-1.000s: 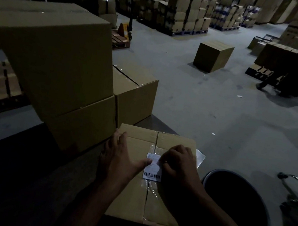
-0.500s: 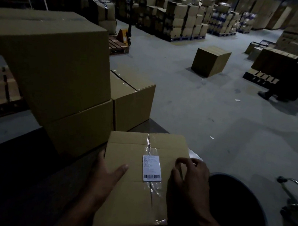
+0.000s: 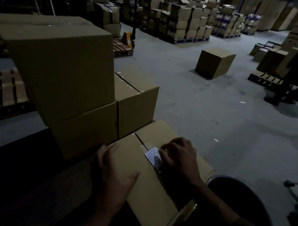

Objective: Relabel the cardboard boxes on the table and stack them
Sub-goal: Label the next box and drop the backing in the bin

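Since half a second ago the near box (image 3: 157, 183) has turned on the table (image 3: 26, 183), its taped seam now running diagonally from far left to near right. The right hand (image 3: 178, 156) came back onto the white label (image 3: 153, 156) and its curled fingers (image 3: 165, 154) press on the label's right edge. The left hand (image 3: 114, 175) lies flat with straight fingers on the box's left part. Stacked boxes (image 3: 71, 79) stand just beside it, far left.

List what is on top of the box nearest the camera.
On the box: a white label over the clear tape seam, the left hand flat on the lid, and the right hand with fingers on the label. The right hand hides part of the label.
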{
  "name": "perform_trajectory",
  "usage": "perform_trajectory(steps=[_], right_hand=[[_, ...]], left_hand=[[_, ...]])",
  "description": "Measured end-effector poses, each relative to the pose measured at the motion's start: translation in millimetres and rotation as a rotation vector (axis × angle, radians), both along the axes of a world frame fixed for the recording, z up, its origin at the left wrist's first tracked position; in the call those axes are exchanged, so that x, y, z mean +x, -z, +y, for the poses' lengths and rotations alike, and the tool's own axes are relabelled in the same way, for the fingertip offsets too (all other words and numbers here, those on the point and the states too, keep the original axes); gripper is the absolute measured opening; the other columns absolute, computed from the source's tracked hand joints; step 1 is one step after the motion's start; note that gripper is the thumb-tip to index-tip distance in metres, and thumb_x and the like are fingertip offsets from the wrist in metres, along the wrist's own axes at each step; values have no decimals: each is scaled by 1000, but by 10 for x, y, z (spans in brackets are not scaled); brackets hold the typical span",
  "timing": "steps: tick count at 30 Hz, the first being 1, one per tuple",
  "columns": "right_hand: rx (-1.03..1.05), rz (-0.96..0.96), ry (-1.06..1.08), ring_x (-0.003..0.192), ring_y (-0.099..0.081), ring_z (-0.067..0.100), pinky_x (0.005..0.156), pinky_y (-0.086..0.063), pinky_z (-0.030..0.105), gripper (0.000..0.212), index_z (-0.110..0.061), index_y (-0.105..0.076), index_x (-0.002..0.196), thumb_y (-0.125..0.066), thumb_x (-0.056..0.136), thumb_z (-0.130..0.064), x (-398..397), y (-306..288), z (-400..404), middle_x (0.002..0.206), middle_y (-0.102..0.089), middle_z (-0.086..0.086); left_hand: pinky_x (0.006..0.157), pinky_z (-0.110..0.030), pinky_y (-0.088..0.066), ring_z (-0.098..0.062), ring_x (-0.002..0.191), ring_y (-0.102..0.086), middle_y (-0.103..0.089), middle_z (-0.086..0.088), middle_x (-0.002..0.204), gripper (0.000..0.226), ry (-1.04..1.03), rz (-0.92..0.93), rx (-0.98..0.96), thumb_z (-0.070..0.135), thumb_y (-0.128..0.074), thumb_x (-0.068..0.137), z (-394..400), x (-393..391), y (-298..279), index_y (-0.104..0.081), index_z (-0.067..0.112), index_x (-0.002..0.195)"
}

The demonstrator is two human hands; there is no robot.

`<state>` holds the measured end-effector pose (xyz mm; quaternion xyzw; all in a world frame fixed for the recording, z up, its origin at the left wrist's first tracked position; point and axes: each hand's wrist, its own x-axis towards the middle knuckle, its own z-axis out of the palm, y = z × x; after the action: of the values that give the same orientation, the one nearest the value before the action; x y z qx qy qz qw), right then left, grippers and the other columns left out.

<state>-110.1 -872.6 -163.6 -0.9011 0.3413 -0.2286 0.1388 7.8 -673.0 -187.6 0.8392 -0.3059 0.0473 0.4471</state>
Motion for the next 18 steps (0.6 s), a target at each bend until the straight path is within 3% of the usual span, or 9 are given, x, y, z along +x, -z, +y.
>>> perform_trajectory(steps=[2, 5, 7, 9, 10, 13, 18], right_hand=[[-27, 42, 12, 102, -47, 16, 81, -29, 33, 28, -33, -71, 102, -61, 89, -56, 23, 31, 188, 104, -54, -8], [-43, 69, 82, 98, -45, 18, 78, -29, 35, 36, -29, -63, 104, -57, 87, -60, 102, 41, 397, 101, -50, -6], [-51, 82, 128, 97, -45, 19, 77, -30, 35, 40, -26, -61, 102, -54, 85, -61, 160, 24, 455, 100, -51, -4], [-55, 89, 163, 94, -45, 19, 76, -28, 34, 41, -24, -61, 100, -54, 85, -62, 201, 24, 476, 100, -52, -3], [-62, 84, 176, 92, -45, 19, 76, -27, 34, 41, -24, -61, 99, -53, 84, -61, 214, 28, 489, 98, -52, -3], [-86, 59, 212, 87, -44, 19, 73, -28, 35, 42, -24, -59, 92, -47, 82, -63, 239, 70, 525, 92, -50, -4], [-46, 79, 254, 84, -39, 16, 74, -29, 34, 46, -25, -55, 93, -43, 82, -68, 306, 135, 529, 90, -47, -5]], left_hand=[[112, -52, -41, -33, 141, -39, -40, -10, 152, 92, 59, -56, 26, 45, -88, 73, -212, 232, -84, -42, 25, 150], [114, -47, -36, -29, 145, -35, -41, -8, 156, 87, 178, 5, 183, 59, -73, 84, -534, 491, -154, -37, 26, 156], [115, -46, -33, -27, 144, -41, -46, -6, 157, 86, 180, -59, 330, 75, -50, 89, -678, 556, -109, -37, 25, 157], [113, -45, -33, -25, 138, -48, -51, -3, 153, 88, 163, -169, 438, 78, -23, 88, -742, 536, -47, -42, 24, 155], [112, -45, -34, -24, 136, -49, -52, -2, 152, 84, 151, -200, 450, 75, -20, 90, -754, 528, -16, -43, 24, 153], [113, -46, -35, -24, 136, -49, -52, -2, 151, 68, 138, -210, 412, 67, -38, 99, -753, 546, 70, -44, 25, 152], [109, -47, -38, -24, 130, -53, -56, -1, 144, 71, 142, -216, 389, 70, -35, 94, -745, 533, 69, -47, 26, 148]])
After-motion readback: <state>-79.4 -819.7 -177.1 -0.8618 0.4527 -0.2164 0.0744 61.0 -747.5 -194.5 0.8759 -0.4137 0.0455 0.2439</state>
